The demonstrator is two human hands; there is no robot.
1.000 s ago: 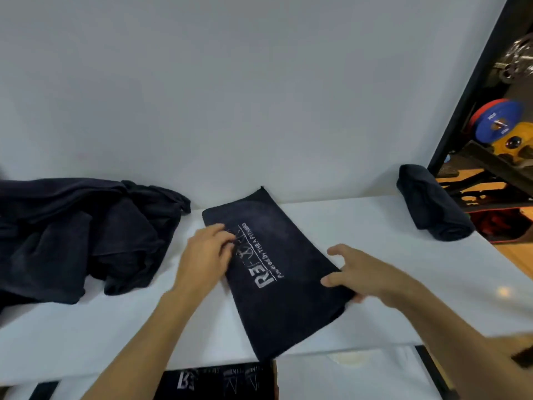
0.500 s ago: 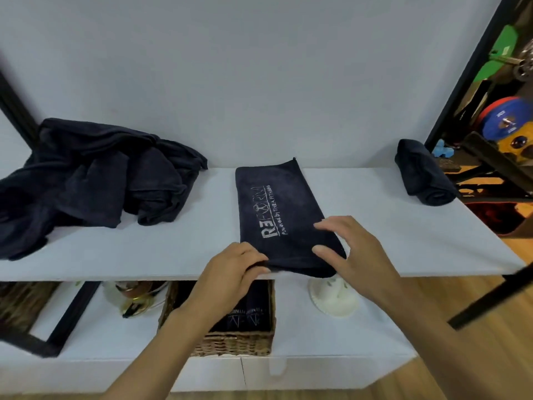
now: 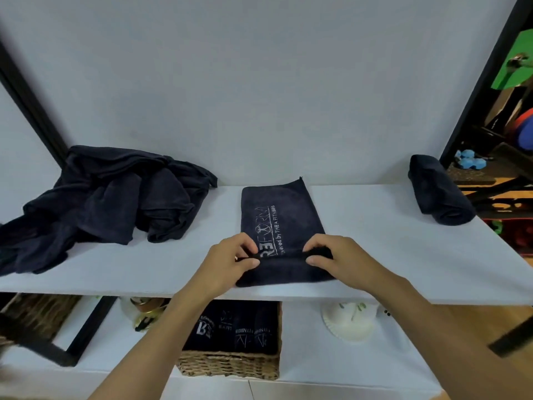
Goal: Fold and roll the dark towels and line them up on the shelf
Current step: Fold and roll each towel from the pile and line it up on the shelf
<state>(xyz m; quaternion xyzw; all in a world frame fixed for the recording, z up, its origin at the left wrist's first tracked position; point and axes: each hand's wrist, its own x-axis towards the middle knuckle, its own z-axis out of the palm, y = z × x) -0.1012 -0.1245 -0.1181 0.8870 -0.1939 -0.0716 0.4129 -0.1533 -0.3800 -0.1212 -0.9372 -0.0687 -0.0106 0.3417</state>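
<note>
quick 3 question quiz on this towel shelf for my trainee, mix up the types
1. True or false: the left hand and right hand both pinch the near end of the logo towel.
2. The rolled towel lies at the top shelf's: A left end, B middle, C right end.
3. Fill in: the heap at the left is dark, unfolded ____.
Key: 1 true; 2 C; 3 towels.

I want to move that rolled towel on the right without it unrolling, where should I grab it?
Probably around the middle of the rolled towel, coming down from above and wrapping across it. It lies lengthwise from the back of the shelf toward the front, so a grip across the barrel should keep the layers closed.
</note>
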